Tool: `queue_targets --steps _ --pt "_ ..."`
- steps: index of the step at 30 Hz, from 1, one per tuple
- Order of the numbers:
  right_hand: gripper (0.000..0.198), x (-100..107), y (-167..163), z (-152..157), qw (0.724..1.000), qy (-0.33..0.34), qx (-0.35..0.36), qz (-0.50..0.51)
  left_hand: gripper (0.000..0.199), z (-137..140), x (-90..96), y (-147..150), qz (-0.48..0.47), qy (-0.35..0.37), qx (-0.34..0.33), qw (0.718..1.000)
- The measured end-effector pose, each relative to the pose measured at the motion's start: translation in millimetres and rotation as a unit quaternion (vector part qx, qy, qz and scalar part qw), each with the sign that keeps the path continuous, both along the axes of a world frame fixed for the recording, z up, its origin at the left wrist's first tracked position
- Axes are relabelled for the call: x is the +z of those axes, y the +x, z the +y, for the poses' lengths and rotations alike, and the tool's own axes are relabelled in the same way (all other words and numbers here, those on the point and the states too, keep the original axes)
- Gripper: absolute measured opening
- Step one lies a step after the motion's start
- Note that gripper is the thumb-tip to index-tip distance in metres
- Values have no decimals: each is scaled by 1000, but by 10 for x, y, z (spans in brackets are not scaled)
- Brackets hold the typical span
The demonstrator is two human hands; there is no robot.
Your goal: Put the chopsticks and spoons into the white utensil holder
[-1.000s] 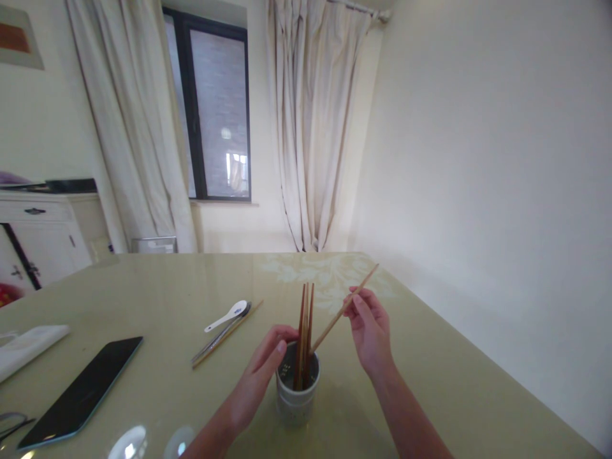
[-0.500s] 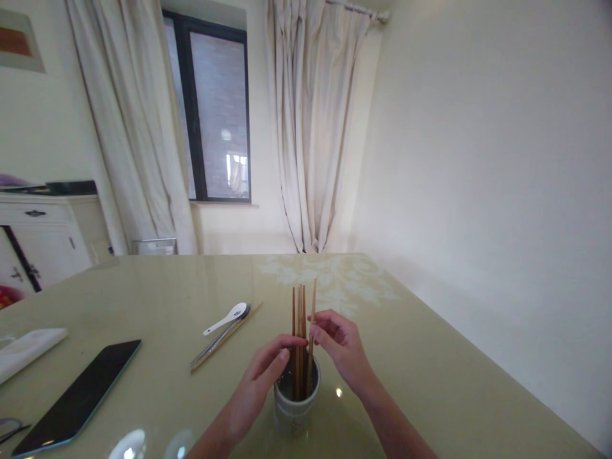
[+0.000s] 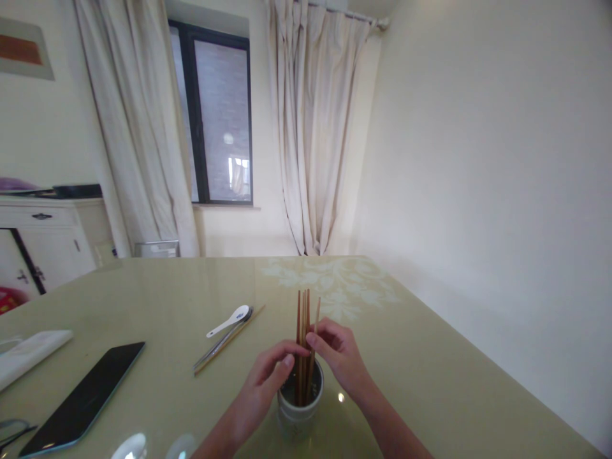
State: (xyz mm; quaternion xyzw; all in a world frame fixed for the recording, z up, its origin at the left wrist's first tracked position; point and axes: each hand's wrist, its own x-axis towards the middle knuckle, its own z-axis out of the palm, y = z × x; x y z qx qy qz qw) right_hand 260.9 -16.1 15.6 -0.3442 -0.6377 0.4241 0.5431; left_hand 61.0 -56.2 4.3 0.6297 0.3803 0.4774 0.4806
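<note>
A grey-white ceramic cup (image 3: 299, 417) stands upright on the table in front of me, with several wooden chopsticks (image 3: 301, 319) standing in it. My left hand (image 3: 268, 376) is at the left of the cup's mouth, its index finger laid across the chopsticks and its thumb beside them. Between thumb and fingers, my right hand (image 3: 342, 354) pinches a single lighter chopstick (image 3: 318, 312) at the right of the bunch. This chopstick leans slightly right, its lower part inside the cup.
Left of the cup lie a white spoon (image 3: 229, 322), a metal utensil (image 3: 217, 344) and another chopstick (image 3: 229, 341). A dark tablet-like slab (image 3: 83, 398), a white object (image 3: 33, 357) and part of some scissors (image 3: 14, 430) are farther left. A wall borders the table's right side.
My right hand has lowered its chopstick deeper into the cup, so its tip stands nearer the height of the others. My left hand stays at the bunch.
</note>
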Motion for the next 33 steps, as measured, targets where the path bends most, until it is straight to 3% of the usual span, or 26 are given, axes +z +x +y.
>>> queue_targets --steps 4,6,8,9,11,13,14,16,21,26,30,33 --pt "38 -10 -4 9 1000 7 -28 -9 42 97 54 -86 -8 29 21 999" --pt "40 -13 -9 8 1000 -2 -25 -3 44 223 55 -209 25 51 89 994" --pt "43 -19 -18 6 1000 -7 -21 -1 42 369 5 -375 132 61 182 972" --pt "44 -25 -23 5 1000 -7 -20 -2 37 434 -39 -463 211 60 228 949" --pt "46 -40 -35 4 1000 -8 -19 -6 27 525 -145 -621 383 66 298 872" --pt "49 -60 -47 5 1000 -12 -18 -11 24 556 -241 -727 505 66 324 797" --pt "50 -71 -54 6 1000 -15 -16 -13 24 554 -274 -757 543 61 322 773" --pt "52 -94 -65 9 1000 -22 -5 -15 25 535 -304 -780 582 43 310 750" --pt "55 -141 -84 14 998 -36 39 -17 26 503 -240 -779 615 15 311 724" --pt "56 -124 -83 -15 998 -37 54 -18 30 506 -217 -801 615 7 318 721" --pt "68 -157 -89 -12 998 -50 40 28 28 527 -303 -789 607 41 311 730" --pt "78 -260 -117 68 990 -120 -7 67 28 545 -359 -727 576 55 296 760"
